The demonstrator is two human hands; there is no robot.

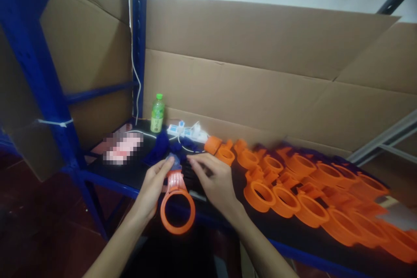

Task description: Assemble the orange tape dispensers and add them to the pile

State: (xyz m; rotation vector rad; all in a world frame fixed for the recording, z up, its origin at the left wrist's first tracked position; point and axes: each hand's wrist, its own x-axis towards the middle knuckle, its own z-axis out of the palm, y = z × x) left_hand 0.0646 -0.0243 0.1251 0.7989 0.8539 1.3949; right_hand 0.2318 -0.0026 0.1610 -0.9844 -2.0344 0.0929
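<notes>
My left hand (152, 189) is closed on an orange plastic ring part (178, 229), its round opening hanging down toward me. At the part's upper end a translucent bluish piece (173, 163) sits under my left thumb. Just to the right, my right hand (216, 178) has thumb and forefinger pressed together, apart from the ring part; whatever is between the fingertips is too small to make out. Dark blue pieces (161, 145) lie on the black shelf surface (130, 178) beyond my hands.
Several orange ring parts (312, 210) stand in rows on the right, with dark blue pieces behind them. At the back are a green bottle (157, 115) and a white power strip (185, 131) with cables. A blue metal post (48, 74) and cardboard walls (244, 61) border the shelf.
</notes>
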